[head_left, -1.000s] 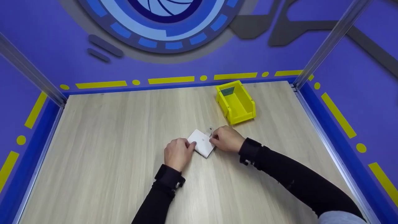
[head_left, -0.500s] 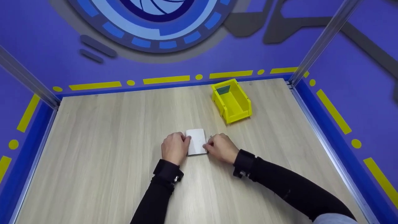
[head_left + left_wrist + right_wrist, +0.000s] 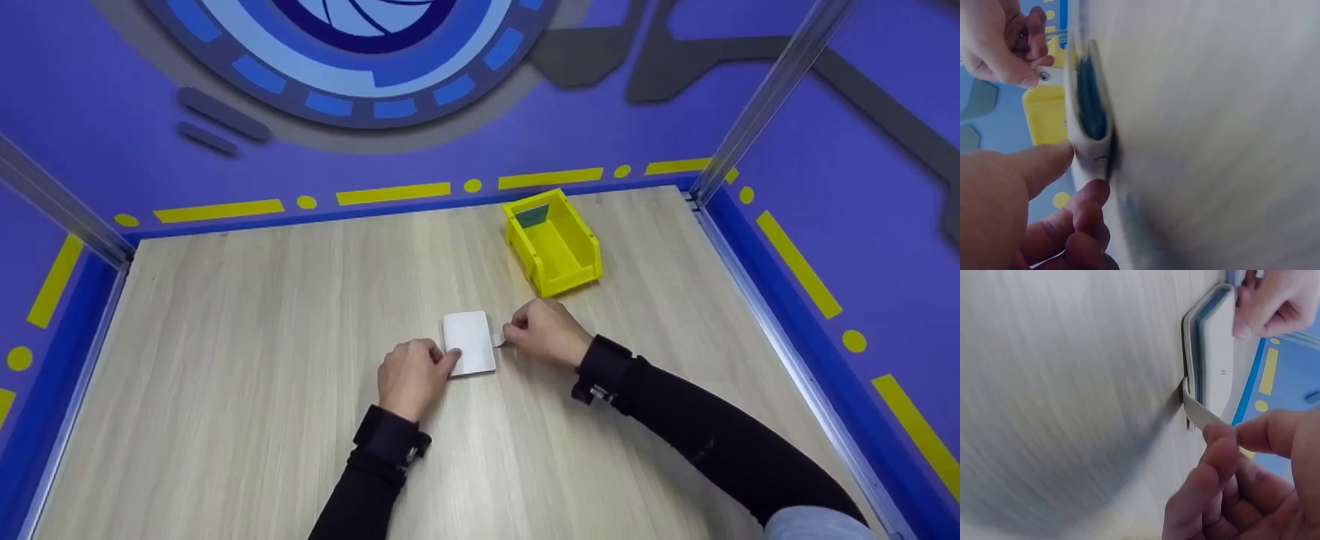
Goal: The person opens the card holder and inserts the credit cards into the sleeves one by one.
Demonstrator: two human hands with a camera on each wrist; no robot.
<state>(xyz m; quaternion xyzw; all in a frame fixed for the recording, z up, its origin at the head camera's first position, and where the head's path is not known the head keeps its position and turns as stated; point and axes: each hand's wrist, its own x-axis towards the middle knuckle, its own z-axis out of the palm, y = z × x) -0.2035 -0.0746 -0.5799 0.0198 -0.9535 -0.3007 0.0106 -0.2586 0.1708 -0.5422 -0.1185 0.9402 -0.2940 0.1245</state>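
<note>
A small white wallet [image 3: 471, 341] with a snap strap lies folded on the table, its short edge toward me. In the left wrist view dark blue-green inner layers show between the wallet's covers [image 3: 1074, 126]. At its left edge my left hand [image 3: 411, 379] holds it, thumb on the top cover and index finger low against the folded side. My right hand [image 3: 547, 330] pinches the end of the strap [image 3: 1203, 413], which sticks out from the wallet's right side and is lifted off the table. A metal snap [image 3: 1045, 76] shows near the strap's end.
A yellow open-front bin [image 3: 555, 244] stands behind my right hand, near the back wall. Blue-purple panels [image 3: 337, 165] with yellow marks border the wood-grain table [image 3: 247, 337] at the back and both sides.
The wallet has turned from a slant to nearly straight, its strap now pointing right. My right hand has gone from the wallet's right edge to the strap. The left hand slid lower along its edge.
</note>
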